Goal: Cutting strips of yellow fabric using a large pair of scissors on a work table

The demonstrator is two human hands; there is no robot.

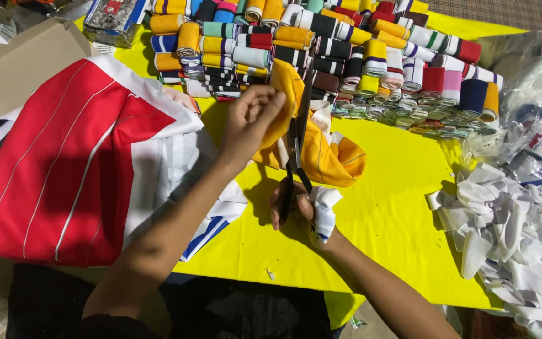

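My left hand (253, 119) pinches the upper edge of an orange and white fabric piece (327, 157) and holds it up over the yellow table cover (396, 207). My right hand (296, 210) grips black scissors (297, 138) that point upward along the fabric. White cloth is wrapped around the scissor handle by my thumb. The blades lie against the orange fabric just right of my left fingers.
Several rolled striped ribbing bands (321, 50) are stacked along the far side. A red and white garment pile (70, 163) lies on the left. White fabric scraps (509, 232) and clear plastic bags (534, 94) sit on the right. A cardboard box (20, 63) stands at the far left.
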